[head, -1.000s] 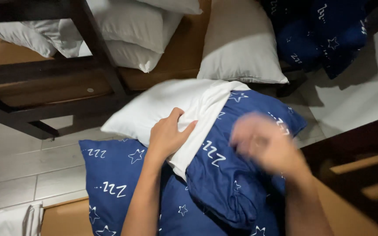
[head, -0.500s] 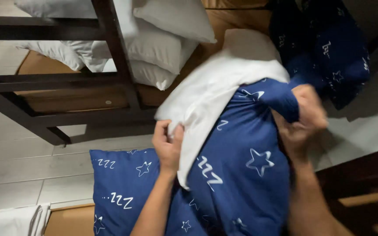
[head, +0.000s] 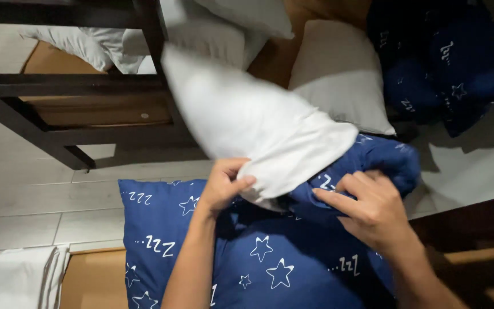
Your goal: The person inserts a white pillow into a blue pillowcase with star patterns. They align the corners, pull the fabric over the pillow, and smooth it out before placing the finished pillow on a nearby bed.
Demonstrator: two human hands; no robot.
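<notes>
A white pillow (head: 253, 120) sticks out of a dark blue pillowcase (head: 270, 257) printed with white stars and letters. My left hand (head: 224, 186) pinches the white pillow's lower corner where it meets the case opening. My right hand (head: 373, 209) grips the bunched blue fabric at the case's mouth, just right of the pillow. Most of the pillow is outside the case and points up and to the left. The case lies over a second blue-covered pillow (head: 150, 229) beneath my arms.
A dark wooden bunk frame (head: 87, 86) crosses the top left, with white pillows (head: 212, 34) on its brown base. Another white pillow (head: 341, 80) lies top centre. Blue printed bedding (head: 441, 63) is heaped top right. White folded cloth (head: 12, 280) sits bottom left on pale floor tiles (head: 24, 200).
The white pillow has come much further out of the blue case, swinging up and left. My right hand dropped from the case's top to its bunched mouth.
</notes>
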